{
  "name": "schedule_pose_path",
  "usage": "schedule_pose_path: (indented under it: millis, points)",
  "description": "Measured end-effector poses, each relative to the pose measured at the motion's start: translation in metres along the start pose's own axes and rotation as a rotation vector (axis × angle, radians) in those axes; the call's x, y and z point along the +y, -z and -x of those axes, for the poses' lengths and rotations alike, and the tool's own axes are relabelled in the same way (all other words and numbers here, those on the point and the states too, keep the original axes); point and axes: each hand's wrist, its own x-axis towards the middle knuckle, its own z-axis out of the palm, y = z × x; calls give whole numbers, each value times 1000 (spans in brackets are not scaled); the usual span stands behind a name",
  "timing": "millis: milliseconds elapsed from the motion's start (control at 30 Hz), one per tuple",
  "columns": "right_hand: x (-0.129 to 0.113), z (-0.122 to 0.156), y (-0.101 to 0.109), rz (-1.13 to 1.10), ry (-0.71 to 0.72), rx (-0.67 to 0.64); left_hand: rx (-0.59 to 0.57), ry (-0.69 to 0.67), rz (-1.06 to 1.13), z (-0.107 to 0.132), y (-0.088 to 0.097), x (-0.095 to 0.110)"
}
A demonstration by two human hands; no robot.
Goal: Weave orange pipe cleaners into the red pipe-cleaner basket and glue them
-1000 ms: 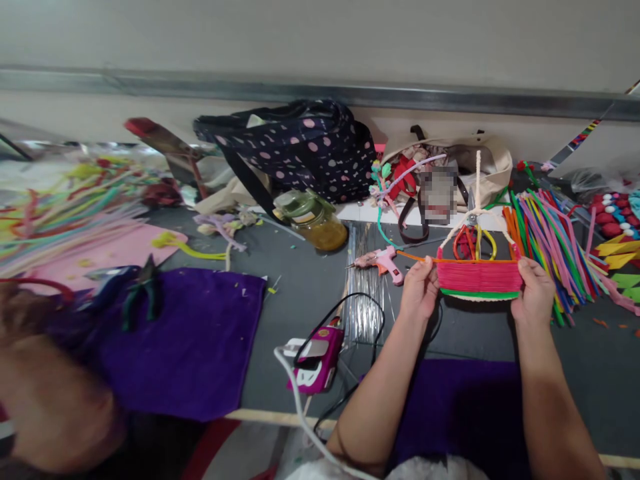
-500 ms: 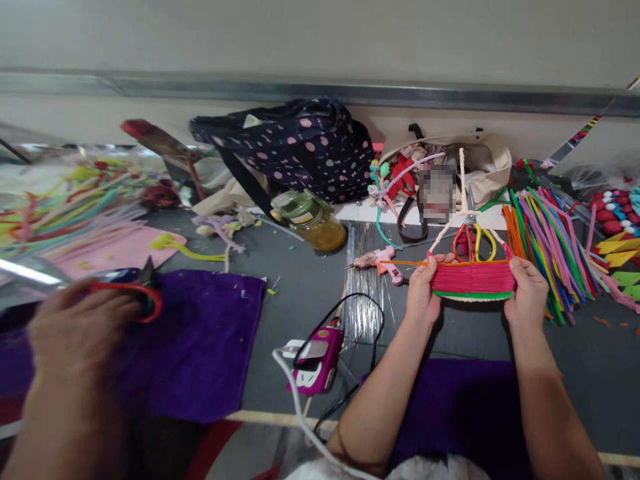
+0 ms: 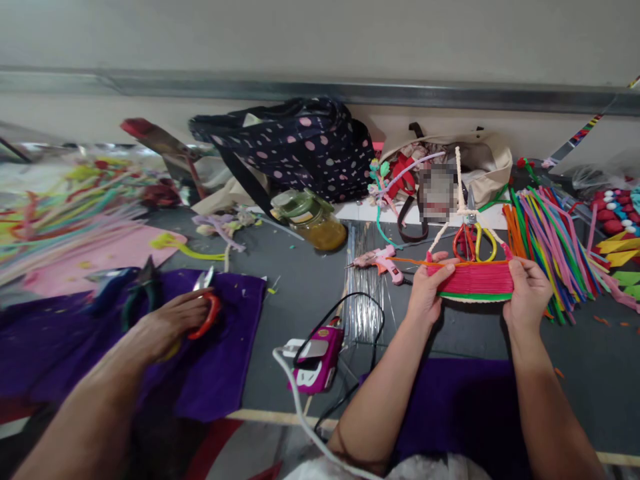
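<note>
I hold a small woven piece of pink pipe cleaners (image 3: 475, 279) with a green lower edge, above the grey table. My left hand (image 3: 429, 290) is closed on its left end, thumb on top. My right hand (image 3: 525, 293) is closed on its right end. An orange pipe cleaner (image 3: 407, 262) sticks out to the left of the piece. White twisted strands (image 3: 459, 193) rise from it to a point above.
A co-worker's hand (image 3: 173, 320) at left holds red-handled scissors (image 3: 209, 303) over a purple cloth (image 3: 220, 347). A pink glue gun (image 3: 383, 260), a jar (image 3: 310, 220), a polka-dot bag (image 3: 300, 150), scissors (image 3: 470, 241) and a pipe-cleaner bundle (image 3: 545, 240) crowd the table.
The co-worker's hand has reached forward onto the purple cloth with the scissors. My hands have shifted slightly left with the woven piece, and my left fingers now lie over its top.
</note>
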Motion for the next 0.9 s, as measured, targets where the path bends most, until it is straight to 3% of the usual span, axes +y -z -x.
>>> schedule_pose_path:
  millis: [133,333,600,900]
  points:
    - [-2,3,0,35,22,-11,14,-5,-29,0,0,-1]
    - [-3,4,1,88,92,2,67,-123,-92,0,1,-1]
    - [-6,0,0,-4,-47,-65,-151,11,-81,3,2,9]
    - [-3,1,1,-8,-54,-71,-66,-37,-140,1,4,6]
